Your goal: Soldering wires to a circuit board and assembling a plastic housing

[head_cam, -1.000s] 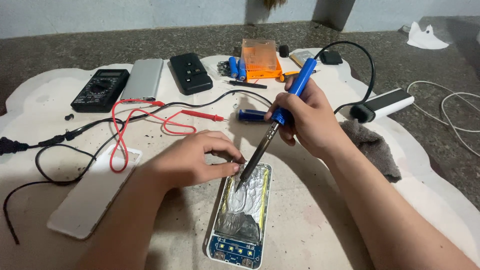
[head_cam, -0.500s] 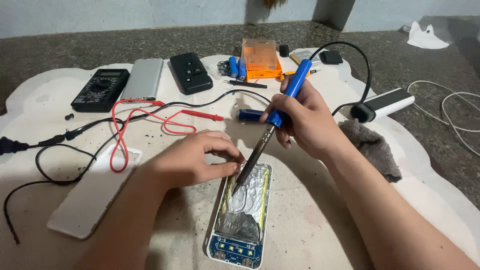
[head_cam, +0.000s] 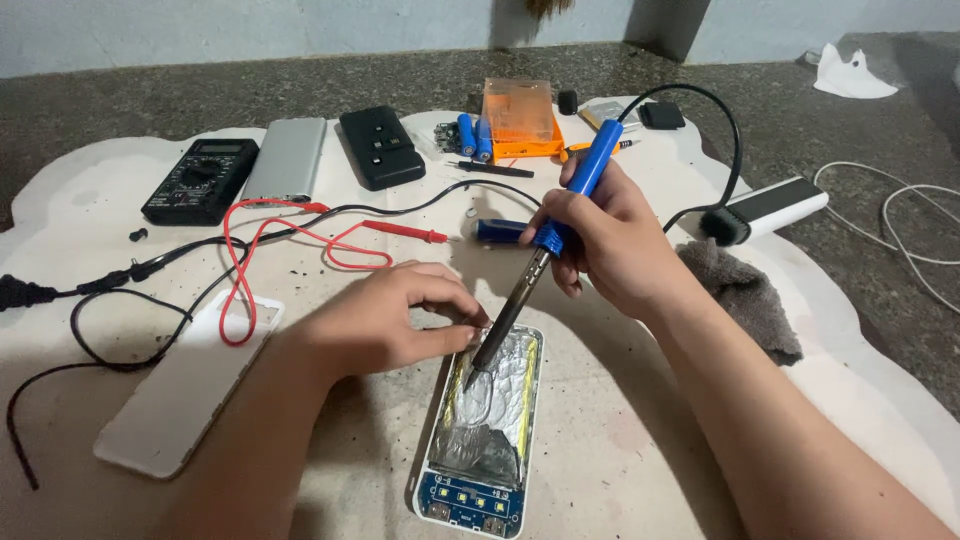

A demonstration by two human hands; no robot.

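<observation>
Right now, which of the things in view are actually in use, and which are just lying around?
In use:
right hand gripping the blue soldering iron
left hand steadying the opened power bank

Lying about:
black multimeter with red leads
silver case
black remote-like box
orange box
grey cloth
white cover

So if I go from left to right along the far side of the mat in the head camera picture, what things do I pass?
Black multimeter → silver power bank case → black case → blue batteries → orange plastic box → small black block.
</observation>
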